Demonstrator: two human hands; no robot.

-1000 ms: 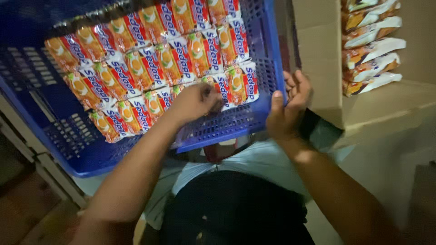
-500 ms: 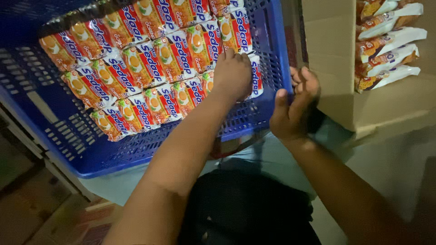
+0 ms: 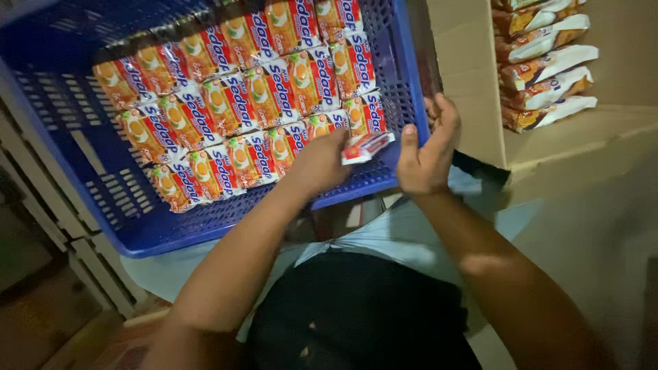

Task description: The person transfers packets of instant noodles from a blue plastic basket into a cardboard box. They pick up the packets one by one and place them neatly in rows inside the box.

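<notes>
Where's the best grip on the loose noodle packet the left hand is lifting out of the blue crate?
Probably its free right end. The packet lies tilted above the packed rows by the blue crate wall, and the left hand already pinches its left end. It is flat and thin, so come from the right hand side, thumb on top, fingers beneath, pinching across the sealed edge.

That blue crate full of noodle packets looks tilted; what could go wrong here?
The blue crate leans, steadied only by the right hand on its rim, so the packed rows might slide. The left hand has a loose grip on one packet at the edge, which could drop.
</notes>
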